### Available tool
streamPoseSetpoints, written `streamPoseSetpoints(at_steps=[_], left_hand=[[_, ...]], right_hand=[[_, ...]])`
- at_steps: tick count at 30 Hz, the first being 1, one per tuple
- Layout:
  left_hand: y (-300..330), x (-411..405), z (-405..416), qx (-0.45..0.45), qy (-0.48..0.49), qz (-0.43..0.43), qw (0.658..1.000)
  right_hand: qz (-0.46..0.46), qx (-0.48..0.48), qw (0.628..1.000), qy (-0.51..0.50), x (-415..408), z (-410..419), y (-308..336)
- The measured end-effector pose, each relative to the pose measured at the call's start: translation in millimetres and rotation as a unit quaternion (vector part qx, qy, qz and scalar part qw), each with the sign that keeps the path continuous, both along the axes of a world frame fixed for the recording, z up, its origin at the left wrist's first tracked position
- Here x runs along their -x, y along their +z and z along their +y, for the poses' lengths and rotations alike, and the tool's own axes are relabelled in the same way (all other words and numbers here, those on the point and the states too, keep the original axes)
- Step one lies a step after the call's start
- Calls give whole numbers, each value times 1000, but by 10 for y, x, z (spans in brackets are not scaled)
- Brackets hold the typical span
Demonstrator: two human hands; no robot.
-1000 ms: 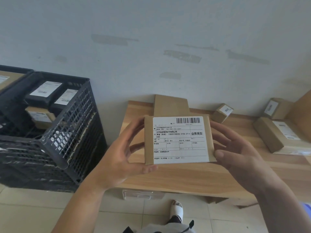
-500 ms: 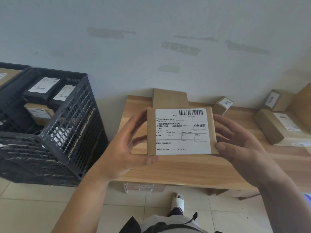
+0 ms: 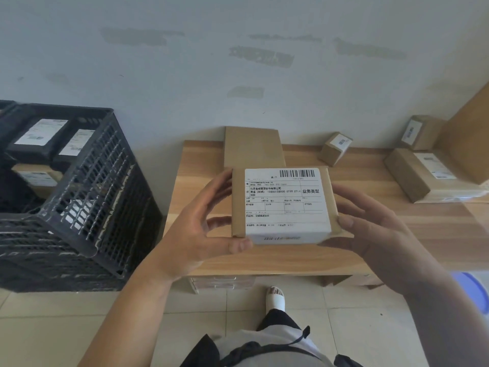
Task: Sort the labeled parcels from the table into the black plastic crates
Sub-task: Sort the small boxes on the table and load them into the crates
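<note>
Both hands, left hand [image 3: 195, 229] and right hand [image 3: 375, 234], grip the labeled parcel [image 3: 284, 205] by its sides above the table [image 3: 291, 258], label up, likely to read it before choosing the black crate [image 3: 87, 207] at left.

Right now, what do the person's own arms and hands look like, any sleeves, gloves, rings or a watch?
Both arms are bare up to the frame's edge: no sleeves show. The left hand and right hand wear no gloves, and no rings, watch or bracelet show on the visible fingers and wrists. The nails look short and unpainted. Lower down, the person wears a light grey top with dark parts and a white open-toed sandal.
</note>
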State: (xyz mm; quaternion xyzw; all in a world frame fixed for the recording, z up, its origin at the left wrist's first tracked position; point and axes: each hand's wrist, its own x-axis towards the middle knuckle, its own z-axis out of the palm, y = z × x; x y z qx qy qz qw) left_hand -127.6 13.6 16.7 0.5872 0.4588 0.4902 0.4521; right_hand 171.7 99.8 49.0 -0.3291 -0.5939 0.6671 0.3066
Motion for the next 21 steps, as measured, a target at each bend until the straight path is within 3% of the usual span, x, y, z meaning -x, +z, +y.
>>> streamPoseSetpoints(at_steps=[7, 15, 21], left_hand=[[-121, -20, -50, 73, 71, -9, 995], [-56, -14, -250, 108, 191, -23, 975], [-73, -210, -619, 124, 311, -50, 941]], right_hand=[[-83, 70, 994, 7, 191, 178, -123], [-98, 53, 983, 144, 554, 662, -46], [-107, 60, 957, 262, 900, 856, -115]])
